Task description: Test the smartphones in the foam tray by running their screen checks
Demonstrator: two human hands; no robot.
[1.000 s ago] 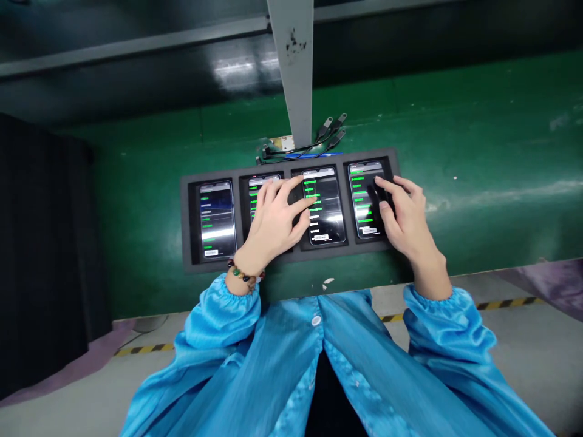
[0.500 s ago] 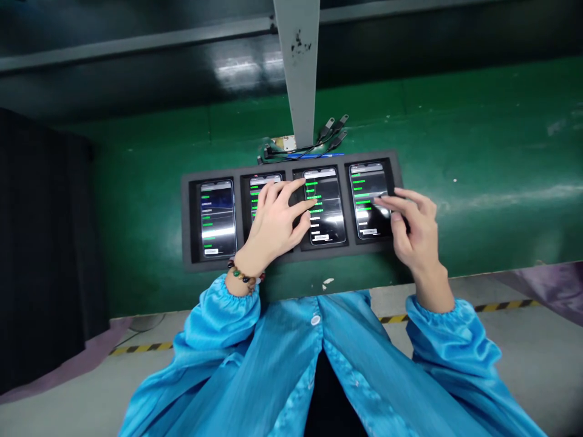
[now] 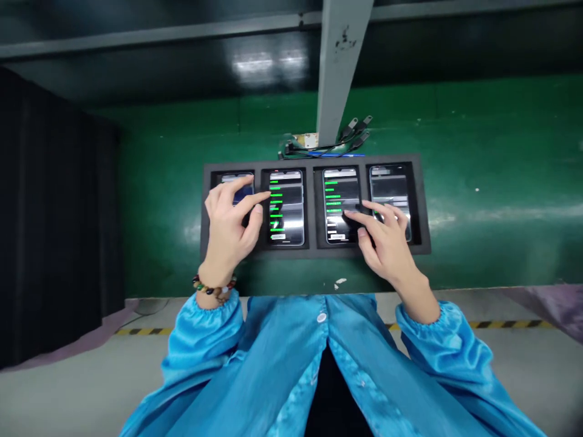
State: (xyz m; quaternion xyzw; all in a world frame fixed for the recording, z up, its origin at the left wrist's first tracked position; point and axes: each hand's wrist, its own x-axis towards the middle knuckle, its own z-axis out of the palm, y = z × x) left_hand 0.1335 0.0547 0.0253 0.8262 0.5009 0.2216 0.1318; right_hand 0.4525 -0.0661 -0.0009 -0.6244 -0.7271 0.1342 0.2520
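Note:
Several smartphones lie face up in the slots of a dark foam tray [image 3: 311, 212], most with lines of green text on black screens. My left hand [image 3: 232, 221] is open over the leftmost phone [image 3: 243, 193], hiding much of it. Its index finger points to the left edge of the second phone [image 3: 291, 209]. My right hand [image 3: 385, 237] is open, its index fingertip at the screen of the third phone [image 3: 334, 188]. The other fingers partly cover the rightmost phone [image 3: 387, 182], whose screen looks mostly dark. Neither hand holds anything.
Black cables with plugs [image 3: 355, 136] and a thin blue item [image 3: 337, 155] lie just behind the tray. A grey metal post [image 3: 341, 79] rises behind them from the green tabletop [image 3: 492, 182]. A black curtain [image 3: 59, 224] hangs at the left.
My left hand has moved left, from between the second and third phones to the leftmost one. My right hand has shifted left from the rightmost phone to the third. The rightmost screen's green lines mostly no longer show.

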